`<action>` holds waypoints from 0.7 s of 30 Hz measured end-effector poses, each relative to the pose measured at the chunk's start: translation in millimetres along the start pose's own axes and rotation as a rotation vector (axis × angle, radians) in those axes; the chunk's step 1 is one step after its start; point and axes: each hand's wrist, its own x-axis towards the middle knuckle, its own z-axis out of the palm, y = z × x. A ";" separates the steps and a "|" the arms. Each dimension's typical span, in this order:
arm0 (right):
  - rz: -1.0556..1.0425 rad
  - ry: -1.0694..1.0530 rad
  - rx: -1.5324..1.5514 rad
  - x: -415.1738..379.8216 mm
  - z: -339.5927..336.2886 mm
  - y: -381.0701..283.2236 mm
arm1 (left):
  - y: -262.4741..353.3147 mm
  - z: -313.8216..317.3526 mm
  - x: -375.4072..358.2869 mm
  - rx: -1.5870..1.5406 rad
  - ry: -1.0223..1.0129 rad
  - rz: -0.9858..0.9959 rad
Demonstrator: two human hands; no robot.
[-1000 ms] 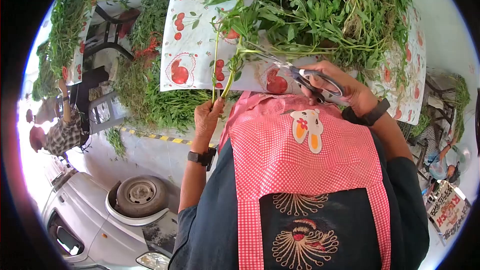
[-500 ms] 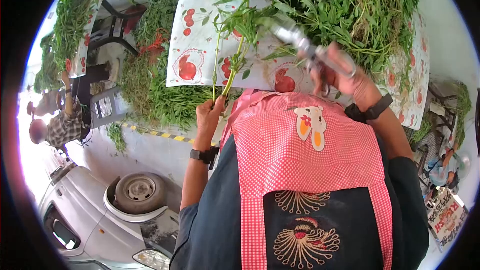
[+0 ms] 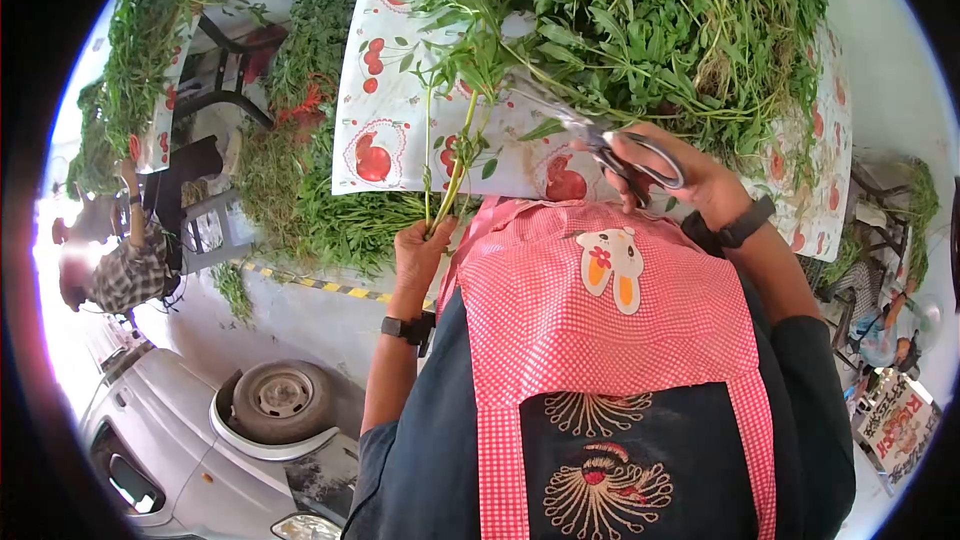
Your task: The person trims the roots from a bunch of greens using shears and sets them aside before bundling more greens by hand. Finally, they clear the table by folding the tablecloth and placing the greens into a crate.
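My left hand [image 3: 420,245] is closed round the lower ends of a few green stems [image 3: 459,165], whose leafy tops reach up over the table. My right hand [image 3: 680,170] grips the handles of metal scissors [image 3: 590,133]. Their blades point up and left, with the tips near the leaves of the held stems. A large heap of leafy plants [image 3: 670,30] lies on the fruit-patterned tablecloth [image 3: 400,155], above and beside the scissors.
More plants [image 3: 340,215] are piled at the left below the table. A person in a checked shirt [image 3: 130,270] is at another table at far left. A parked car [image 3: 190,440] stands lower left. A sign [image 3: 897,430] is at lower right.
The scissors have shifted slightly left and down and now look sharper. My left hand is a little lower, with the stems still in it. The whole view has shifted slightly.
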 end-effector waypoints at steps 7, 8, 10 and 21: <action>0.106 0.052 -0.160 36.7 5.8 7.7 | 10.2 0.0 -5.5 -0.024 -0.004 0.009; 0.139 0.054 -0.171 39.8 6.3 6.6 | 13.2 0.2 -7.1 -0.003 0.001 0.000; 0.151 0.079 -0.197 45.1 8.2 1.3 | 13.0 -0.7 -9.1 0.024 0.005 -0.007; 0.180 0.086 -0.335 68.5 -5.8 -3.1 | 7.4 -7.6 -10.8 0.349 0.014 0.080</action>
